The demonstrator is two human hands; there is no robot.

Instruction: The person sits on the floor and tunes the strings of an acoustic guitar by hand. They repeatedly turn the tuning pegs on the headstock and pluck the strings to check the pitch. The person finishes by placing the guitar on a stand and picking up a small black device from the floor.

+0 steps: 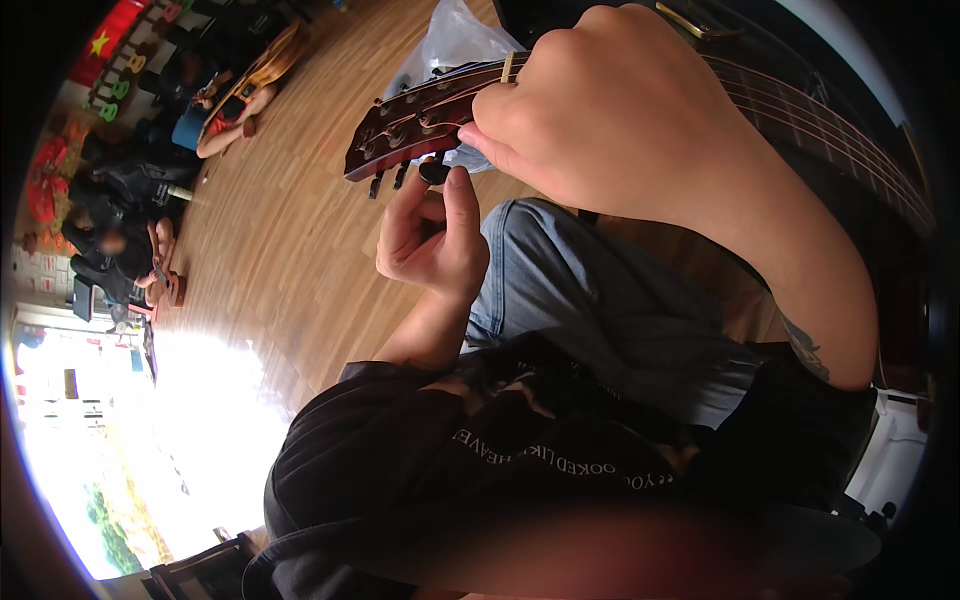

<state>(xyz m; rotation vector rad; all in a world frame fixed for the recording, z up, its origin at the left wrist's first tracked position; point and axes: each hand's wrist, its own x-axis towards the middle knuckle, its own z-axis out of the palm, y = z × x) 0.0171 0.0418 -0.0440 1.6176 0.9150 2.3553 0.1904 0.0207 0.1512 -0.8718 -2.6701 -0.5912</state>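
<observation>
An acoustic guitar's dark headstock (372, 150) reaches in from the upper right, with copper-coloured strings wound on its posts. Just below its edge, my left hand (436, 240) has thumb and forefinger closed at a black tuning peg (433, 172). My right hand (610, 110) is bent over the neck beside the pale nut (508, 68). Its fingers are curled, and the thumb presses by a guitar string (440, 125) that runs to a post. Most of the right fingertips are hidden behind the hand. Further strings (820, 120) stretch along the fretboard to the right.
Clear plastic wrapping (455, 40) lies behind the headstock. My jeans-clad leg (560, 260) is under my hands, above a wooden floor (290, 210). At the far left sit other people, one with a guitar (275, 60), near a wall of small coloured instruments. Bright light enters lower left.
</observation>
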